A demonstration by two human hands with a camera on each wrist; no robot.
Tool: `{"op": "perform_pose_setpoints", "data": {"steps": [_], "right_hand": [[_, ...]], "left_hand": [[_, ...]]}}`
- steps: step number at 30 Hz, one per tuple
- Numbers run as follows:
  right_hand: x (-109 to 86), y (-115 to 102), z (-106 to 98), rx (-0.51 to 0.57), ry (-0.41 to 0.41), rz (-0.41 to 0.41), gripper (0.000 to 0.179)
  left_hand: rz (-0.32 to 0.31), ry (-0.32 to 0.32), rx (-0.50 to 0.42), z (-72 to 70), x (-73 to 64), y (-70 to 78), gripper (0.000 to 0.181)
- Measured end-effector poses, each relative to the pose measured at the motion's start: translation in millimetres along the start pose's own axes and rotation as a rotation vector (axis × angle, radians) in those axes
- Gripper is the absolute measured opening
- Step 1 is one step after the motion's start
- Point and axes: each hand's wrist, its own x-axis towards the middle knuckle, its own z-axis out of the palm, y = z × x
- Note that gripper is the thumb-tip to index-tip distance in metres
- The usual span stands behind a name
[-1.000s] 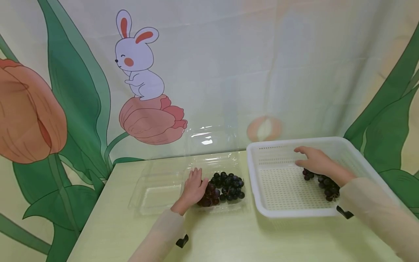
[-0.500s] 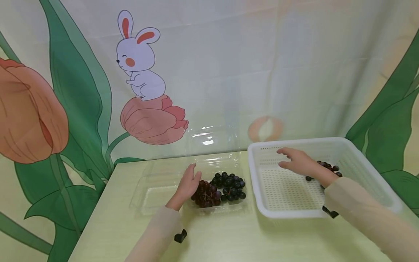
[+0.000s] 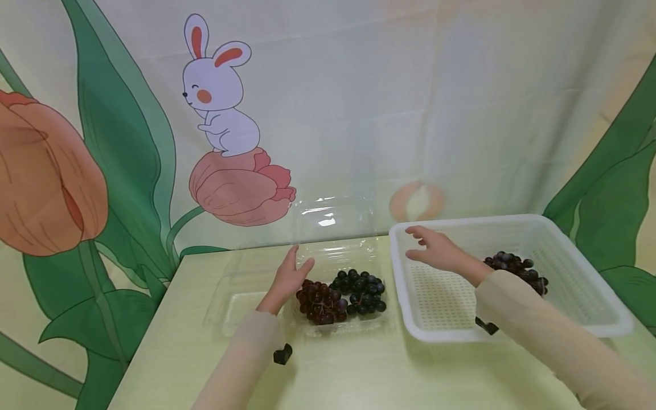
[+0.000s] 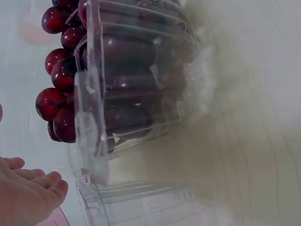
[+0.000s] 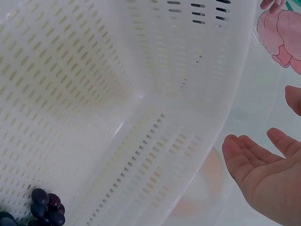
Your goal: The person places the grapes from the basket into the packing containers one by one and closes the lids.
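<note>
My left hand point(image 3: 286, 280), fingers extended and holding nothing, hovers at the left side of a clear plastic clamshell box point(image 3: 361, 326). Inside that box lie a bunch of red grapes point(image 3: 320, 302) on the left and a bunch of dark grapes point(image 3: 365, 291) on the right. The left wrist view shows the red grapes point(image 4: 63, 75) rising above the box's rim. Over the left part of a white basket point(image 3: 512, 332) is my right hand point(image 3: 435, 250), its fingers loosely spread around nothing. Another dark grape bunch point(image 3: 515, 266) lies in the basket, partly hidden by the right sleeve.
The box's clear lid point(image 3: 333, 219) stands raised at the back against a printed curtain point(image 3: 328, 114). Another clear plastic box point(image 3: 241, 307) sits to the left on the pale table point(image 3: 348, 370). The basket has raised, slotted walls.
My right hand has moved left across the basket, away from the grapes there. My left hand has drawn back leftward from the red grapes, uncovering them.
</note>
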Motion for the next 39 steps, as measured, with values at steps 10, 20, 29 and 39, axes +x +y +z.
{"op": "perform_pose_setpoints", "data": {"steps": [10, 20, 29, 39], "right_hand": [[28.0, -8.5, 22.5, -0.011, 0.032, -0.032, 0.063], [51.6, -14.7, 38.3, 0.089, 0.039, -0.025, 0.075], [68.5, -25.3, 43.2, 0.243, 0.079, 0.024, 0.078], [79.0, -30.3, 55.8, 0.446, 0.025, 0.130, 0.084]], "left_hand": [[-0.062, 0.007, -0.012, -0.7, 7.2, -5.9, 0.075], [-0.083, 0.045, 0.027, 0.9, 20.2, -7.2, 0.077], [-0.094, 0.044, 0.046, 0.4, 29.4, -5.8, 0.079], [-0.179, 0.065, -0.015, 0.4, 35.8, -7.0, 0.079]]}}
